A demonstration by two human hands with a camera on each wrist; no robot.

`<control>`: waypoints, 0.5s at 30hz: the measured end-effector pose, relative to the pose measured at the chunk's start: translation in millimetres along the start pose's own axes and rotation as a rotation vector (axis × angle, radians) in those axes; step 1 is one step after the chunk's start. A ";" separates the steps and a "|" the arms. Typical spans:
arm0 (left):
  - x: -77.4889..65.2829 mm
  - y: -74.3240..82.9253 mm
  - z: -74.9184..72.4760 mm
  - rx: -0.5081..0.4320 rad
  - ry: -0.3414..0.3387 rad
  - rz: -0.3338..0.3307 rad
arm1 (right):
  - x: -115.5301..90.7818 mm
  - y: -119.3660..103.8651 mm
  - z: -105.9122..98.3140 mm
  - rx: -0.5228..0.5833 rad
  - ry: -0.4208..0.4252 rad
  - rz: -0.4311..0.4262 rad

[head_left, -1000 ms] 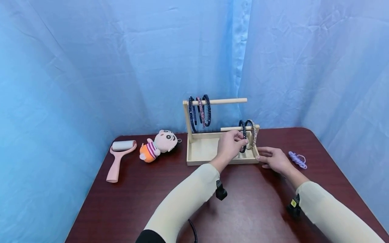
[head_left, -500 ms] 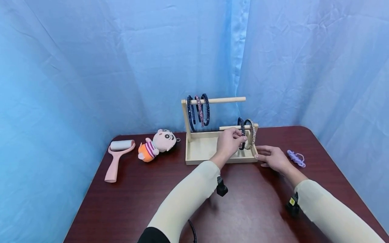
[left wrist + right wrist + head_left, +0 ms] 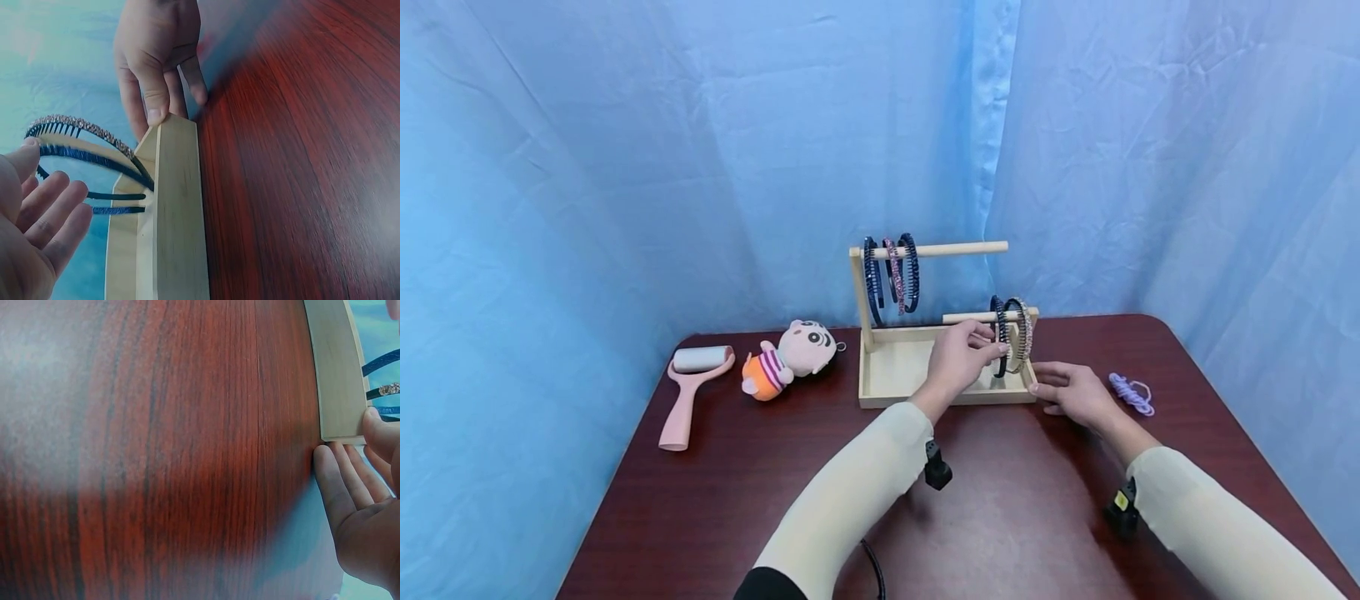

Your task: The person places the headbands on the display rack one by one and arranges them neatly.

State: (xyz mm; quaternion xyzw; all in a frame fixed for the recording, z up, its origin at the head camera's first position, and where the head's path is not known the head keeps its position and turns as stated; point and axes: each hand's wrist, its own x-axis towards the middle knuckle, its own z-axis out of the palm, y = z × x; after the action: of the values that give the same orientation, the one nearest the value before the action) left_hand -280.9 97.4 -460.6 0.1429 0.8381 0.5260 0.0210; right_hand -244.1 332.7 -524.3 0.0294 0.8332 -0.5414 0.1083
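Note:
A pale wooden headband stand (image 3: 953,400) has a tray base and two bars at different heights. On its low right bar hang a dark headband (image 3: 999,321) and a jewelled, gold-toned headband (image 3: 1026,333). My left hand (image 3: 958,358) pinches the dark headband near its lower front side; in the left wrist view the thumb meets this headband (image 3: 94,156) while the other fingers stay loosely bent. My right hand (image 3: 1078,396) touches the tray's right end. Its thumb rests on the corner and its fingers lie along the outside, as the right wrist view shows.
Several headbands (image 3: 912,275), dark and pink, hang on the tall left bar (image 3: 966,248). To the left lie a plush doll (image 3: 786,358) and a pink lint roller (image 3: 688,392). A purple cord bundle (image 3: 1131,393) is at the right. Blue curtains (image 3: 775,167) surround the table (image 3: 1000,517).
The dark headband, slightly raised half a second ago, is lower again on its bar. My left wrist has shifted a little left; my right hand stays at the tray's end.

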 end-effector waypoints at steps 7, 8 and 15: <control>-12.2 -11.1 -23.2 0.010 -0.012 0.034 | 0.2 -1.8 1.1 -0.006 -0.011 0.003; -14.9 -12.6 -27.8 0.012 -0.014 0.038 | 0.1 -2.6 1.2 -0.007 -0.011 0.005; -37.5 -19.1 -68.0 0.026 -0.039 0.085 | -0.1 -3.8 -0.7 -0.027 -0.006 0.028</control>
State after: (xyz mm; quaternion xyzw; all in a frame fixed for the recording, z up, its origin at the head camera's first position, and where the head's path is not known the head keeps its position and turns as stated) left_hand -261.7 20.3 -451.5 0.1891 0.8375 0.5126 0.0132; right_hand -244.7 331.8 -520.6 0.0379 0.8395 -0.5288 0.1189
